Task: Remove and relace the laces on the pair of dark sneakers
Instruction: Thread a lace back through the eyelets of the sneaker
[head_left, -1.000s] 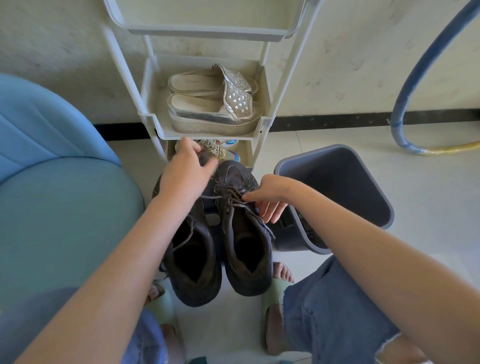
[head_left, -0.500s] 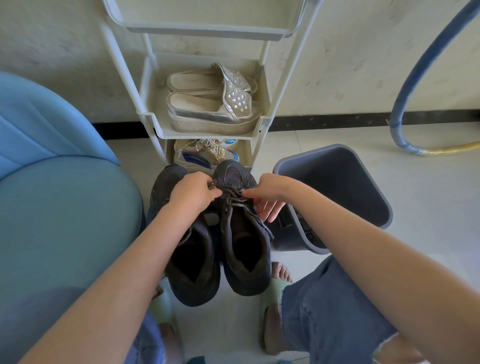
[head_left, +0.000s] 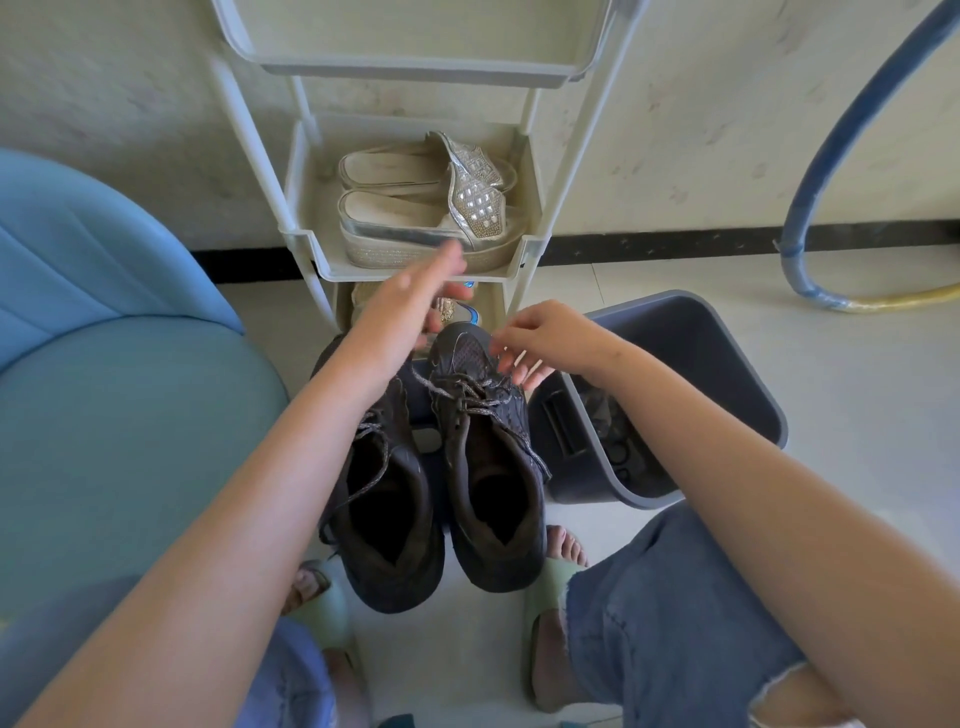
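Head view: left dark brown mesh sneaker (head_left: 387, 519) and right dark brown mesh sneaker (head_left: 493, 467) lie side by side, just touching, between the person's knees. Toes point far, heels near.

Progress (judgement): early, unlacing stage. Grey speckled cord laces (head_left: 467, 395) on the right sneaker cross only in the rows nearest the toe. The rows toward the ankle look empty, and one loose end trails down the shoe's right side. The left sneaker's lace hangs slack across its opening but remains threaded. Neither lace is out, and all the relacing is left to do.

Left hand (head_left: 410, 306): raised over the toes, fingers stretched out straight and motion-blurred, nothing visibly held. It is lifted clear of the crossed laces, which lie just near and right of it.

Right hand (head_left: 545, 338): at the right sneaker's toe, fingers loosely spread, lower fingertips at the crossed laces. Whether thumb and forefinger pinch a strand, I cannot tell.

Surroundings: white plastic shelf rack (head_left: 524, 249) far, grey plastic bin (head_left: 727, 374) right, light blue upholstered seat (head_left: 130, 415) left.
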